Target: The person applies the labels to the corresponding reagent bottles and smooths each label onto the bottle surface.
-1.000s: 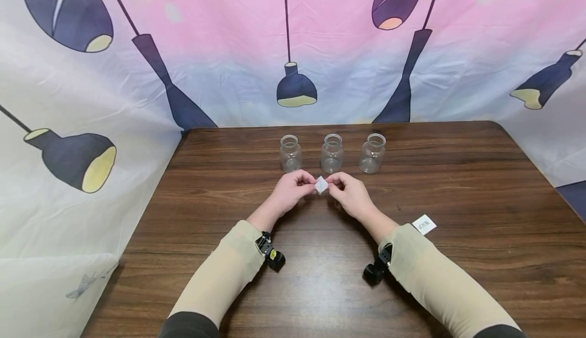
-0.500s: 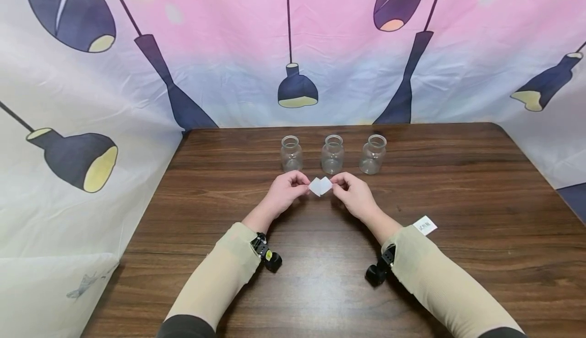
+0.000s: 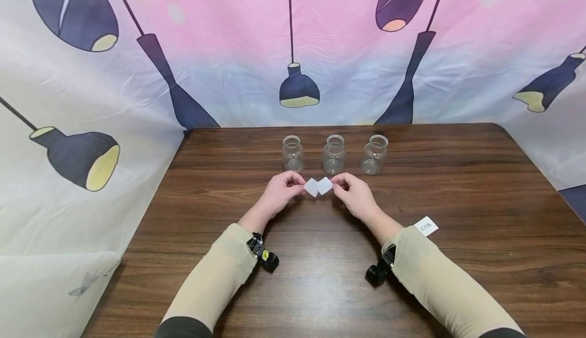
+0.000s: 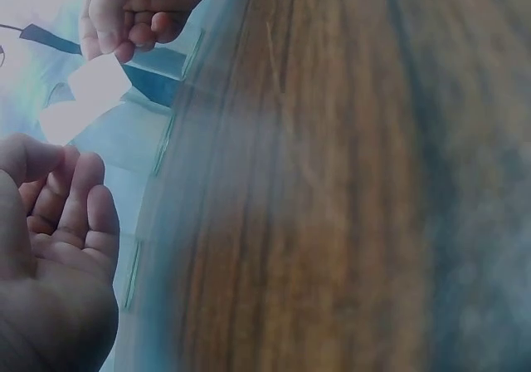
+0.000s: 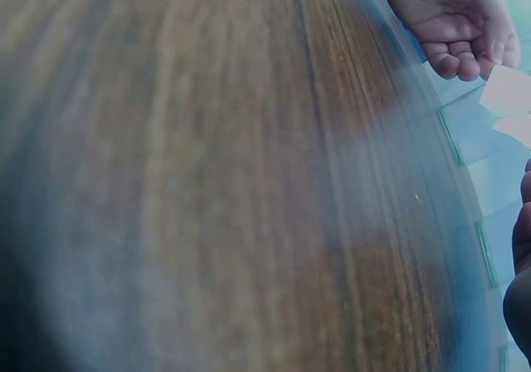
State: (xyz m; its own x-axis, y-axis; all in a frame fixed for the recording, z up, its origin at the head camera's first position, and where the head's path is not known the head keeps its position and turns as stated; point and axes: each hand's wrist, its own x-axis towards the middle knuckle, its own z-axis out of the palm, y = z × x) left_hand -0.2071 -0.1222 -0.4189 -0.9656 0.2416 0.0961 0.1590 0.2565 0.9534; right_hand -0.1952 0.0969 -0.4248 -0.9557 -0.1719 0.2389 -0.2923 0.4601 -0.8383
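Observation:
In the head view, my left hand [image 3: 278,194] pinches a small white square of paper [image 3: 311,187] by its left corner, between thumb and fingertip. Opposite it, my right hand [image 3: 357,198] pinches a second white square, label-like [image 3: 325,186], by its right corner. The two squares meet corner to corner above the table, in front of the jars. From the left wrist, the left hand's paper [image 4: 70,121] shows below the right hand's square [image 4: 98,78]. Both faces turned to the cameras look plain white.
Three clear glass jars without lids stand in a row behind the hands: left jar [image 3: 293,156], middle jar [image 3: 334,156], right jar [image 3: 374,156]. A white printed label [image 3: 426,226] lies beside the right sleeve on the brown wooden table [image 3: 480,185]. A patterned cloth [image 3: 247,48] hangs behind.
At first a single white diamond showed between the hands. It has spread into two squares as my left hand moved leftward; the right hand has shifted slightly right.

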